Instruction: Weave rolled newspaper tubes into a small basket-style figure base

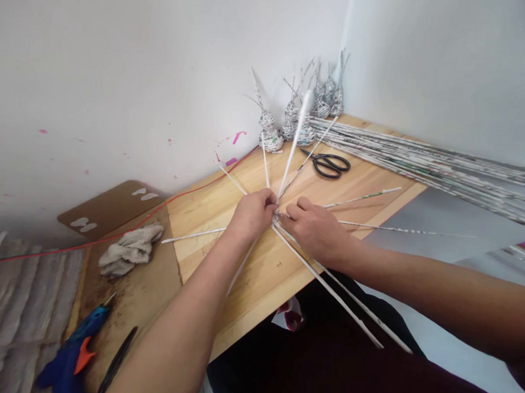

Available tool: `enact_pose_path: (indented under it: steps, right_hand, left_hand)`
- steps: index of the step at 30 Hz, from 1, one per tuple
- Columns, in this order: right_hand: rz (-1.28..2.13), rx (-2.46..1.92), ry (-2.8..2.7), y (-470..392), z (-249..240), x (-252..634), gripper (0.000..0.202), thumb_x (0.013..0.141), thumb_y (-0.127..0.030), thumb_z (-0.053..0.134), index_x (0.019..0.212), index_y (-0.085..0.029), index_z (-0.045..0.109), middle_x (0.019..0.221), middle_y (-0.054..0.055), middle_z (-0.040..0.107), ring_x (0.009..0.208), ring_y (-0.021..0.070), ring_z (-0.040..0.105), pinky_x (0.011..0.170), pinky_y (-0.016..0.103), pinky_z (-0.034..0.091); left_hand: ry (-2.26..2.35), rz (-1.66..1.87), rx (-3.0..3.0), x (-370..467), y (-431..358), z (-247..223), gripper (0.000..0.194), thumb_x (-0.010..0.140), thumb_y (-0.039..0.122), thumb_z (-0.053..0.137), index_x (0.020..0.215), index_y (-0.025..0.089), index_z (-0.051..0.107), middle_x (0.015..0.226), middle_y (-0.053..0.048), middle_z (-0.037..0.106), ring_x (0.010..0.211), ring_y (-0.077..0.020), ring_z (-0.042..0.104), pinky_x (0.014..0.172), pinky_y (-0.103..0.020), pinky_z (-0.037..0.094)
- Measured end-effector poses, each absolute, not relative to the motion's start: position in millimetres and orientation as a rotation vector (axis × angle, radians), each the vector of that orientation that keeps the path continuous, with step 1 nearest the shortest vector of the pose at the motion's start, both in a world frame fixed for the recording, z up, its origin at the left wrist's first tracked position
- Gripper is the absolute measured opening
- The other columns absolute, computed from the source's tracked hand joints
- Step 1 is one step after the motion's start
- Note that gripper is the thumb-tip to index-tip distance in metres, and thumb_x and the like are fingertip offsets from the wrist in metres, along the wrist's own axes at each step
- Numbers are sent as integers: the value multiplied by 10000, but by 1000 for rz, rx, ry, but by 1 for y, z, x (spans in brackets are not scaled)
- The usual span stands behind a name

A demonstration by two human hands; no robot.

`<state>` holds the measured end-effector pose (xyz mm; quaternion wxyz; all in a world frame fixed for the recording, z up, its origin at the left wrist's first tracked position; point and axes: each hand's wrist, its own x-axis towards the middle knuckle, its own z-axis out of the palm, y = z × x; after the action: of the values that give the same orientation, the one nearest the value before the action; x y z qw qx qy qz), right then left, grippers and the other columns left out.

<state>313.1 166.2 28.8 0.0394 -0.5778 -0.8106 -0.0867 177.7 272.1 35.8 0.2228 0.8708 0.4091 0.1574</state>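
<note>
Several rolled paper sticks fan out like spokes from one crossing point on the wooden table point(208, 253). My left hand point(258, 211) is closed at that centre, its fingertips pinching the sticks from the left. From the right, my right hand point(311, 223) pinches the same spot, fingers curled. One white paper stick point(297, 126) rises upward from the centre, blurred. Two more paper sticks point(340, 298) run from the centre over the table's near edge towards my lap. The crossing itself is mostly hidden by my fingers.
Black scissors point(329, 164) lie beyond my right hand. A bundle of paper sticks point(402, 158) overhangs the right edge. Woven paper figures point(270, 131) stand by the wall. At left are a crumpled cloth point(130, 250), a blue glue gun point(71, 368) and a red cable point(157, 212).
</note>
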Motion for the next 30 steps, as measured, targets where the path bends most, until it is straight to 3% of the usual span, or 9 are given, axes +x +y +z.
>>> enact_pose_path:
  steps: [8,15,22,30]
  right_hand:
    - [-297,-1743,-2505,166,29,314,295,926,-101,404,1099,-89,642,974,140,610,887,251,450,695,353,392]
    - [-331,-1744,-2506,166,29,314,288,926,-110,416,1111,-86,635,983,137,609,893,250,451,706,348,384]
    - [-303,-1728,-2507,165,29,315,264,924,-110,419,1055,-105,648,974,143,608,894,248,450,693,345,369]
    - [-281,-1712,-2492,165,29,315,247,925,-117,424,1023,-108,650,966,144,610,876,240,450,692,344,358]
  left_hand:
    - [1185,277,2594,189,274,41,92,796,166,569,812,185,658,893,-43,672,829,-184,606,726,-278,432]
    - [1170,314,2599,189,274,35,101,801,169,573,837,182,667,914,-49,668,853,-188,604,761,-285,445]
    - [1040,322,2211,176,283,37,85,744,165,640,816,171,687,760,6,687,702,-125,597,668,-231,461]
    - [1073,216,2127,185,300,35,35,681,143,686,711,160,689,574,33,613,529,-89,524,517,-207,406]
